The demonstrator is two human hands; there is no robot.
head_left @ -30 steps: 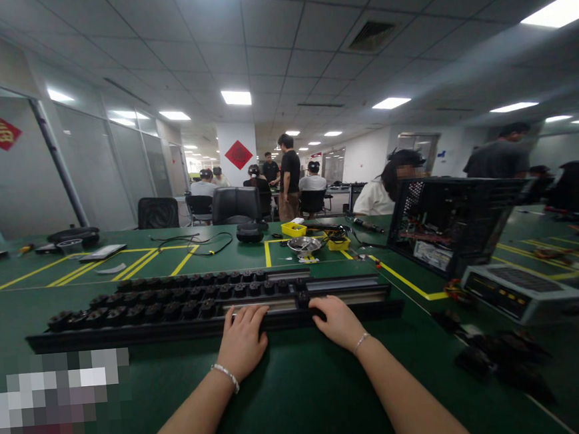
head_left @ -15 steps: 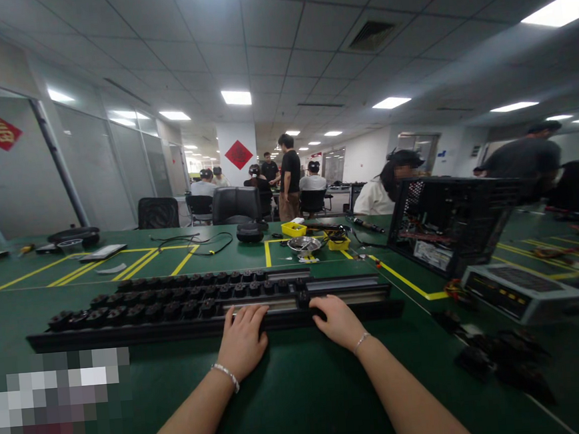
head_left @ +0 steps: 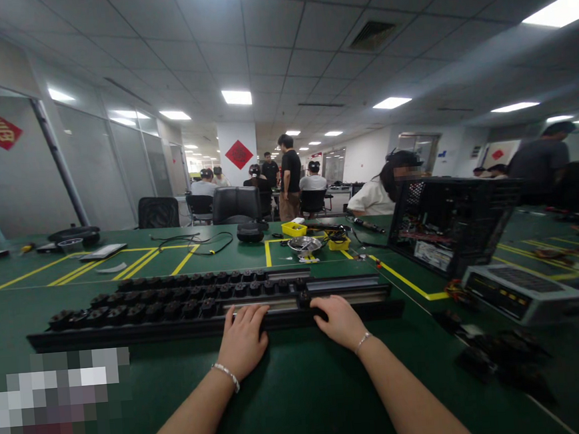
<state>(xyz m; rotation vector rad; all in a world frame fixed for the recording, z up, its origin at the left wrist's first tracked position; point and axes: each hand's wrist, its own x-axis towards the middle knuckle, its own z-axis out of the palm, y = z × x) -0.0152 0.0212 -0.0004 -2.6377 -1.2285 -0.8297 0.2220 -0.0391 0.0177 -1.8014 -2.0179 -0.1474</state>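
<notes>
Three long black power-track rails lie side by side across the table, much of their length filled with black round-faced socket modules (head_left: pixel 154 311). My left hand (head_left: pixel 242 341) curls its fingers over the edge of the nearest rail (head_left: pixel 143 334), beside the bare pale stretch of its channel, with the thumb in front. A single socket module (head_left: pixel 304 299) sits in that channel, apart from the row on the left. Closed against its right side are the fingers of my right hand (head_left: pixel 338 321), whose fingertips are partly hidden.
On the right stand an opened computer case (head_left: pixel 455 224) and a power supply unit (head_left: pixel 523 292), with dark cables (head_left: pixel 505 354) nearer me. Behind the rails are a metal bowl (head_left: pixel 305 244), yellow bins (head_left: pixel 294 229) and a black cable (head_left: pixel 206 240). A person (head_left: pixel 375 193) sits beyond the case.
Both my hands and the rails keep nearly the same place. In the right background, a standing person has moved further right.
</notes>
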